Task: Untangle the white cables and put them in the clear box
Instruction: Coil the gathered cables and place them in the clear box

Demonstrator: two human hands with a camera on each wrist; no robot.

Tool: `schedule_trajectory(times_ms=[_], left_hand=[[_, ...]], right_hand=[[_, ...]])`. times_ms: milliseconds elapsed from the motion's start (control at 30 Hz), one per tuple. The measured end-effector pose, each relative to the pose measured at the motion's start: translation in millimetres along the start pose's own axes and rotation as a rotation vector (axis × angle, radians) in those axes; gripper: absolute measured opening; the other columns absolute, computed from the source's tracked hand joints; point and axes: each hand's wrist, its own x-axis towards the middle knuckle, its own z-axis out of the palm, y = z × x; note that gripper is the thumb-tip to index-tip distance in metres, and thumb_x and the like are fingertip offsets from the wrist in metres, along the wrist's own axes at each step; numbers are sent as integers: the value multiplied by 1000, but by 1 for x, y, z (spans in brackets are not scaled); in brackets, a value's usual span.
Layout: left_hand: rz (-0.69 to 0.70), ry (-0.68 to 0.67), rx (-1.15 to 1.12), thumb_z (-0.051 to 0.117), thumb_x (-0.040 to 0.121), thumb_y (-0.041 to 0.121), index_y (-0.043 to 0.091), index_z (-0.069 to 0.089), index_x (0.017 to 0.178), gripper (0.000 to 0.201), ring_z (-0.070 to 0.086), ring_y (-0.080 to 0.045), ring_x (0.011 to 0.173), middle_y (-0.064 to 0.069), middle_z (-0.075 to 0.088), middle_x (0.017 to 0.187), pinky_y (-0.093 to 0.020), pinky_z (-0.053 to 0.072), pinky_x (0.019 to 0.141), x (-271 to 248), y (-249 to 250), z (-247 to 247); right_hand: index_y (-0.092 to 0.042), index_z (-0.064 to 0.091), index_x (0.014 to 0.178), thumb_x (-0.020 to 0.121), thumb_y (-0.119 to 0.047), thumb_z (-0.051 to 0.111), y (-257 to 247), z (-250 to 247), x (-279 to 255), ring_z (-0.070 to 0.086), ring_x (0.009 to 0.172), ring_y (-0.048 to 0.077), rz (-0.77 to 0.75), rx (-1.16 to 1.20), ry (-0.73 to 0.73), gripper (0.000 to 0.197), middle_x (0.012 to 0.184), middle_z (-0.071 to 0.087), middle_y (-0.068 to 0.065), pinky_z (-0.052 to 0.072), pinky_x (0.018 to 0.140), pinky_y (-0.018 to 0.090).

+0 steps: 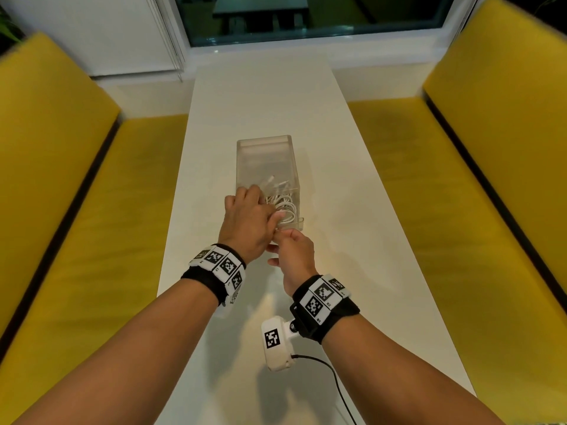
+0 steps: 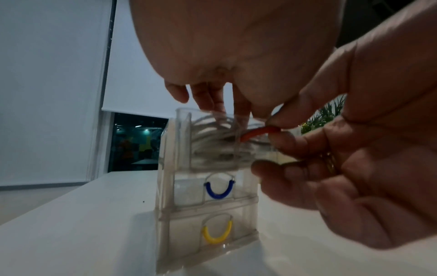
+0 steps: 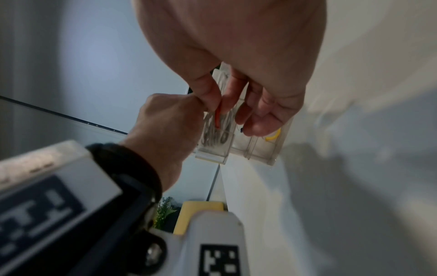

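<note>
Head view: a clear box (image 1: 267,154) with stacked drawers stands on the white tabletop (image 1: 260,96), between 2 yellow benches (image 1: 76,185). Its top drawer is pulled out toward the person, and the white cables (image 1: 283,207) lie coiled inside it. The left hand (image 1: 247,223) lies over the near left part of the drawer, fingers reaching down onto the cables. The right hand (image 1: 294,256) sits just beside it at the drawer's front edge, fingers bent; what it holds is hidden here. Both wrists carry black bands with printed marker tiles.

Left wrist view: the clear box (image 2: 165,186) shows 3 drawers. The top drawer (image 2: 184,142) juts out and holds the white cables (image 2: 212,145); the middle one has a blue handle (image 2: 217,194), the bottom one a yellow handle (image 2: 216,237). The left hand (image 2: 236,46) has its fingers (image 2: 205,99) pointing fairly straight down into the top drawer, its grip loose and around nothing that I can make out. The right hand (image 2: 354,149) pinches a red handle (image 2: 257,133) between thumb and forefinger at the drawer's front.

Right wrist view: blurred and turned on its side. The right hand (image 3: 236,46) closes thumb and forefinger on the red handle (image 3: 218,117), the other fingers curled in front of the lower drawers. The left hand (image 3: 165,127) rests against the top drawer (image 3: 212,155), where the white cables (image 3: 214,138) show through the clear wall
</note>
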Motion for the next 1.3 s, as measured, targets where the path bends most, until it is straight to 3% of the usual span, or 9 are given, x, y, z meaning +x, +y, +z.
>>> schedule_trajectory(times_ms=[133, 267, 400, 533, 667, 867, 967, 1033, 1300], left_hand=[[-91, -149, -3, 58, 98, 24, 8, 71, 84, 25, 62, -29, 86, -5, 51, 88, -35, 40, 68, 14, 11, -12], [-163, -113, 8, 56, 95, 9, 5, 69, 82, 20, 68, -34, 82, -14, 66, 91, -34, 43, 63, 27, 18, -7], [-228, -96, -41, 52, 95, 7, 5, 75, 94, 23, 68, -33, 87, -13, 67, 100, -37, 49, 69, 32, 21, -5], [-239, -77, -155, 53, 99, 17, 6, 72, 90, 24, 62, -31, 86, -7, 53, 93, -34, 44, 70, 20, 17, -7], [-179, -209, -190, 57, 99, 25, 4, 70, 108, 26, 56, -28, 103, -14, 52, 115, -40, 51, 86, 14, 11, -13], [-212, -234, -214, 73, 81, 4, 2, 60, 60, 25, 57, -23, 56, -9, 61, 63, -35, 51, 56, 25, 5, -25], [-192, -231, -221, 70, 83, 0, 2, 75, 75, 9, 68, -29, 73, -14, 73, 77, -39, 59, 69, 27, 4, -27], [-188, -223, -204, 65, 83, -4, 7, 78, 82, 17, 70, -30, 81, -11, 75, 86, -38, 58, 75, 27, 2, -27], [-183, -49, -123, 56, 87, -3, 5, 73, 83, 19, 60, -35, 80, -12, 61, 91, -35, 42, 64, 27, 9, -13]], right_hand=[[-13, 61, 81, 92, -8, 57, 0, 1, -1, 64, 79, 20, -8, -15, 12, 13, 89, 69, 6, 48, 60, 29], [-12, 61, 82, 93, -8, 57, -1, 1, -1, 63, 80, 20, -17, -24, 16, 13, 89, 69, 6, 48, 63, 31], [-13, 61, 82, 93, -9, 58, -1, 0, -2, 63, 79, 19, -12, -18, 15, 12, 88, 68, 5, 48, 62, 29], [-13, 62, 83, 92, -9, 59, 0, 1, -2, 63, 79, 19, -10, -14, 11, 10, 88, 69, 4, 48, 62, 29], [-12, 62, 82, 93, -6, 56, 0, 1, -1, 63, 78, 18, -7, -7, 8, 14, 89, 70, 4, 48, 59, 27], [-11, 64, 86, 92, -11, 63, -1, 1, -2, 64, 78, 18, 13, -6, 17, 5, 93, 72, 10, 47, 61, 29], [-12, 63, 85, 91, -10, 62, -1, 0, -1, 64, 78, 18, 15, -9, 20, 6, 105, 75, 16, 47, 63, 31], [-12, 63, 84, 91, -10, 62, -1, 0, -1, 63, 79, 18, 10, -14, 20, 8, 108, 75, 16, 47, 64, 31], [-11, 64, 84, 91, -9, 62, -1, 2, 1, 65, 80, 19, -2, -5, 21, 8, 93, 72, 4, 48, 64, 30]])
